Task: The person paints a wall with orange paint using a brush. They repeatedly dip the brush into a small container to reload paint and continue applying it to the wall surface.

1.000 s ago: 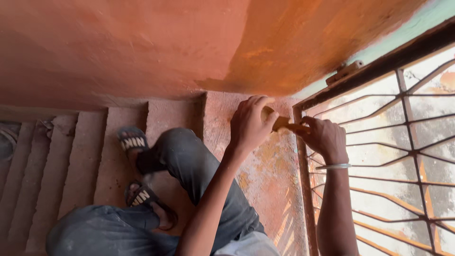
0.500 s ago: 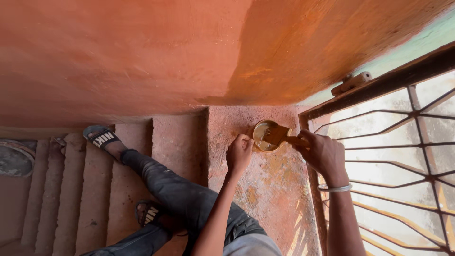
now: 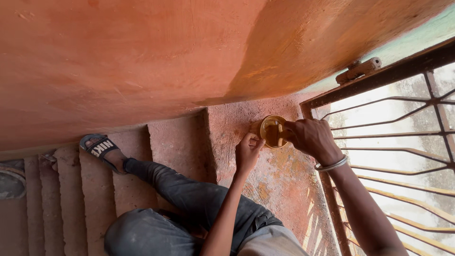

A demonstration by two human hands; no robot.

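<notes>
Home stairwell: steps (image 3: 95, 189), window grille (image 3: 403, 142)

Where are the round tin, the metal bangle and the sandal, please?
round tin (image 3: 271, 132), head view, on its open inside.
metal bangle (image 3: 332, 165), head view, on the band at the wrist.
sandal (image 3: 98, 147), head view, on its strap.

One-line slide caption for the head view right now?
Seated on red steps beside a metal grille, left hand steadies a small yellow tin while right hand reaches into it.

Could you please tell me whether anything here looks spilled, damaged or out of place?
Yes: yellow-orange paint stains blotch the red landing floor below the small round paint tin, between the left hand and right hand.
</notes>
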